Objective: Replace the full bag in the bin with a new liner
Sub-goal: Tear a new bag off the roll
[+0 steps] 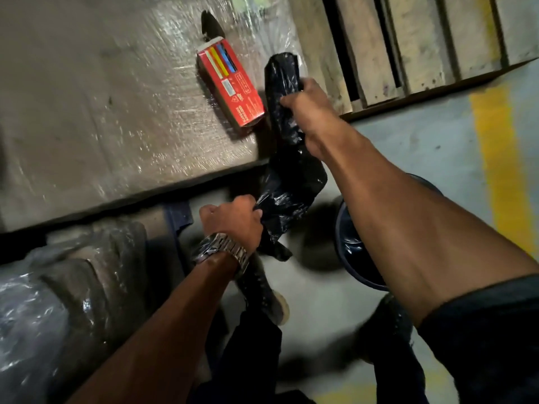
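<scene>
A black liner [287,176] stretches between two hands beside a red box [230,86]. The right hand [306,112] grips its upper end just right of the box; the left hand [233,221], below the box, clutches the lower part. What appears to be the bin [350,246] sits further right, half hidden by the forearm.

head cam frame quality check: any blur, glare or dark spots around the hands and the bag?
Head view: dim, warm light; motion blur softens the black liner, both hands (left hand, right hand) and the shoe below. Glare streaks on the shrink-wrapped surface beside the red box. The bin is dark, half hidden behind the right forearm. Wide-angle bending shows at the edges.
</scene>
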